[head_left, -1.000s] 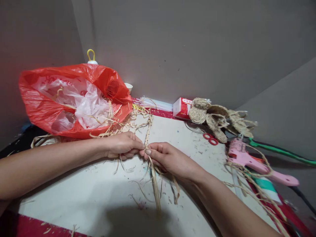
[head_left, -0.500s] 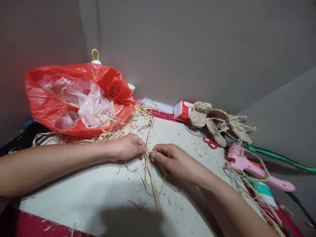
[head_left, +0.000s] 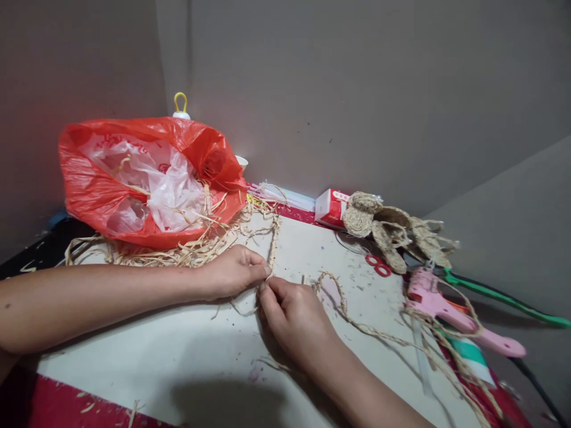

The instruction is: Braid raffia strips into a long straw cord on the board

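A thin braided raffia cord (head_left: 274,238) runs from the loose fibres at the back of the white board down to my fingers. My left hand (head_left: 234,271) pinches the cord's near end between thumb and forefinger. Right against it, my right hand (head_left: 294,309) is closed with thumb and fingertips pressed on the same spot; the loose strands there are mostly hidden under it. Another length of twisted raffia cord (head_left: 370,330) curves across the board from behind my right hand to the right edge.
At the left, a red plastic bag (head_left: 89,190) lies over loose raffia (head_left: 178,257). To the right are a pink glue gun (head_left: 446,309), red-handled scissors (head_left: 378,266), coiled woven pieces (head_left: 392,229) and a red-and-white box (head_left: 330,205). Grey walls stand behind the white board (head_left: 134,356).
My right hand has moved slightly left and down, now covering the strands that hung below. A looped cord shows on the board behind it. The view has shifted a little.
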